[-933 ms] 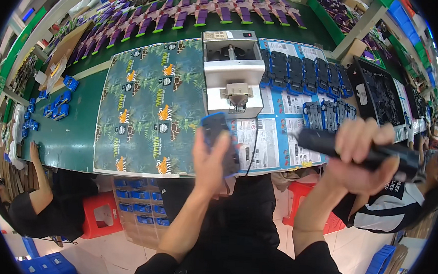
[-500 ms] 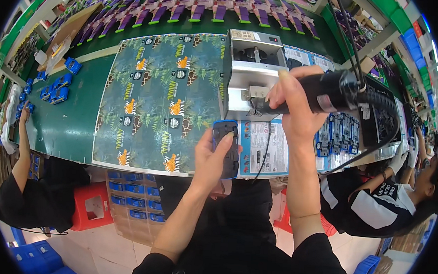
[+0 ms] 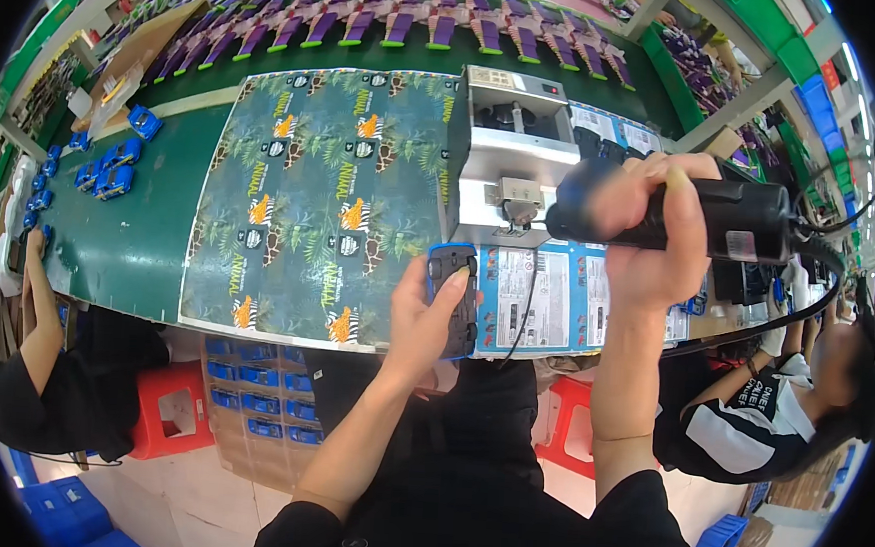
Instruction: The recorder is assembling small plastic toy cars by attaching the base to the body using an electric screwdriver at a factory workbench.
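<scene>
My left hand (image 3: 420, 313) grips a blue toy car (image 3: 465, 320) near the table's front edge. The car is bottom up, its black underside facing me, with my thumb across it. To the right, my right hand (image 3: 656, 227) is wrapped round a black electric screwdriver (image 3: 751, 223), held sideways with its front end pointing left. That end is close to the metal block on the front of a silver screw feeder (image 3: 518, 150); whether they touch I cannot tell. The feeder stands just beyond the car.
Printed animal-pattern sheets (image 3: 302, 195) cover the table's middle. Several blue toy cars (image 3: 114, 182) sit on the green surface (image 3: 143, 256) at left. A black cable (image 3: 755, 328) trails from the screwdriver. Co-workers sit on both sides; red stools (image 3: 173, 413) and a carton of cars (image 3: 261, 403) are below.
My right hand and the screwdriver have moved right, drawing its tip back from the feeder's front block. My left hand keeps the toy car in about the same place.
</scene>
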`<state>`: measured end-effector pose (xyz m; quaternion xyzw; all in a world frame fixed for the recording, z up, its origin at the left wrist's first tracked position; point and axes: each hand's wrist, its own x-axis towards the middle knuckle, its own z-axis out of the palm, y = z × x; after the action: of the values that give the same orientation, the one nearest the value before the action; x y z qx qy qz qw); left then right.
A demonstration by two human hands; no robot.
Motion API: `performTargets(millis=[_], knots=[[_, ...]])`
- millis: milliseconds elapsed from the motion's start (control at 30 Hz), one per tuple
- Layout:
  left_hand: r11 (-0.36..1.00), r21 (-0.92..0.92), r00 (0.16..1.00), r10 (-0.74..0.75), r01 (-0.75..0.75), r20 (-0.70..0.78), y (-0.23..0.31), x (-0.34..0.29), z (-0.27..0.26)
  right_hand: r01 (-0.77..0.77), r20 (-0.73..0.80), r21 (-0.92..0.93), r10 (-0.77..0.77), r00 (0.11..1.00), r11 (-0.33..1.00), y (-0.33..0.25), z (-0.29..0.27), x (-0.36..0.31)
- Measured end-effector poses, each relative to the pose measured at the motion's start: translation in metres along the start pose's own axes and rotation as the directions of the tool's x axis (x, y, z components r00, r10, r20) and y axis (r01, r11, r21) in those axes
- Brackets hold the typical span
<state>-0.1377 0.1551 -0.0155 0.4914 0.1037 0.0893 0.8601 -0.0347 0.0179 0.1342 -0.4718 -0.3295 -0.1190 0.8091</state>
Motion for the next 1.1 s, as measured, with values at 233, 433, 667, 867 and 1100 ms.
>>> performTargets(millis=[233, 433, 667, 867, 1100], knots=[[0.999, 0.036, 1.0, -0.006, 0.006, 0.001, 0.001, 0.0, 0.004, -0.092, -0.123, -0.085, 0.081, 0.989, 0.992, 0.043, 0.007, -0.009], [1.0, 0.028, 1.0, -0.014, 0.015, -0.015, -0.001, 0.002, 0.004, -0.059, -0.115, -0.061, 0.052, 0.992, 0.996, 0.025, 0.009, 0.001], [0.999, 0.048, 0.999, -0.025, 0.026, -0.025, -0.004, 0.003, 0.002, -0.053, -0.108, -0.13, 0.039, 0.993, 0.99, 0.041, 0.005, -0.003], [0.999, 0.049, 1.0, -0.015, 0.016, -0.009, -0.004, 0.001, 0.009, -0.128, -0.011, -0.356, 0.133, 0.991, 0.926, 0.029, 0.011, 0.013], [0.998, 0.056, 1.0, -0.008, 0.009, -0.015, -0.003, 0.003, 0.005, -0.161, -0.024, 0.048, 0.162, 0.986, 0.986, 0.006, 0.002, -0.017]])
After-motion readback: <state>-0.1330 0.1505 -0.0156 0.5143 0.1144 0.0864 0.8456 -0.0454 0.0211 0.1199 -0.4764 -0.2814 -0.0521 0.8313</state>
